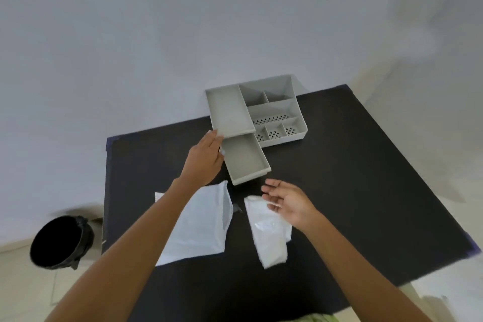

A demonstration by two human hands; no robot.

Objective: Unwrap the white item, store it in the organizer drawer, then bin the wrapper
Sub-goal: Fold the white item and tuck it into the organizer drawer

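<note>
A grey organizer (277, 110) stands at the far side of the black table (366, 165). Its lower drawer (245, 159) is pulled out toward me and holds nothing. My left hand (205, 162) rests flat against the left side of the organizer and drawer, fingers extended. My right hand (286, 200) hovers open, palm up, just over the top end of a folded white item (269, 232) lying on the table. A flat white wrapper (203, 225) lies to the left, partly under my left forearm.
A black bin (61, 242) with a dark liner stands on the pale floor to the left of the table. The organizer's other compartments show perforated bottoms. A light wall rises behind the table.
</note>
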